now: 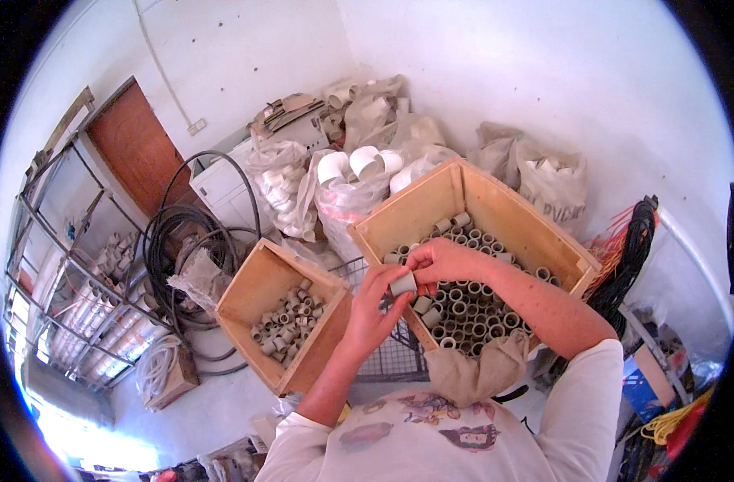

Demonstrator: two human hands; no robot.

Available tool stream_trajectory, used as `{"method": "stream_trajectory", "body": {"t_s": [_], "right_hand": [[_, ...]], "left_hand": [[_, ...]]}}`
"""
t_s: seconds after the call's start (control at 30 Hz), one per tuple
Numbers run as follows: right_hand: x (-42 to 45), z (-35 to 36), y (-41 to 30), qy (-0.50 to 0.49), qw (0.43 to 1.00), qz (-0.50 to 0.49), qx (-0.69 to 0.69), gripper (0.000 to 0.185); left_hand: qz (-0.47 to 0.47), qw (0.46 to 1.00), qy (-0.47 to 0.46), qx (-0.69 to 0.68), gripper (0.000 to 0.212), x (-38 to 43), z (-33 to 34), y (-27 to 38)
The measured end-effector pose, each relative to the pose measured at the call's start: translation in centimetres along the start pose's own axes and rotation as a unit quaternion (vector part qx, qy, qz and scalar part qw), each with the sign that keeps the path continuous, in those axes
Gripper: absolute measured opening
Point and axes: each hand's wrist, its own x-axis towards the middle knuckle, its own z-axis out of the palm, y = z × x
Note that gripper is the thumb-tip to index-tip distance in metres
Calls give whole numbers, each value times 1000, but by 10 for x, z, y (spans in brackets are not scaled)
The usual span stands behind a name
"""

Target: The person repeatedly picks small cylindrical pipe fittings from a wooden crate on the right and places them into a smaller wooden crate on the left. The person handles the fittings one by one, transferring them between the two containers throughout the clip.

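Observation:
My left hand (373, 307) grips a short grey plastic pipe coupling (403, 284) between thumb and fingers. My right hand (430, 262) is at the coupling's right side, its fingers bent close to the rim; whether they hold anything else is hidden. Both hands are over the near left edge of a large wooden box (517, 199), where many grey couplings stand in rows with their round openings up. To the left, a smaller wooden box (312, 385) holds a loose heap of small grey fittings (288, 322). A brown cloth (475, 367) hangs over the large box's near edge.
A wire mesh crate (379, 355) is between and beneath the boxes. Plastic sacks of white pipe fittings (349, 199) line the wall behind. Coiled black hose (180, 235) and a metal rack with pipes (95, 325) stand left. Bundled black cable (632, 259) hangs right.

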Motion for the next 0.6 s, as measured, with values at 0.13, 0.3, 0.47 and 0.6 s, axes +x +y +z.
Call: {"method": "stream_trajectory", "body": {"t_s": [0.13, 0.3, 0.47, 0.6], "right_hand": [[6, 1, 8, -23, 1000, -5, 18, 18], [5, -5, 4, 4, 1000, -8, -6, 24], [2, -13, 1, 59, 998, -30, 5, 27], [3, -15, 5, 77, 996, -43, 3, 24]], "left_hand": [[-39, 998, 29, -40, 40, -10, 4, -21], [-105, 988, 104, 41, 37, -19, -34, -22], [-175, 963, 143, 147, 32, -70, -128, -111], [-243, 911, 117, 310, 30, -107, -186, -135]]}}
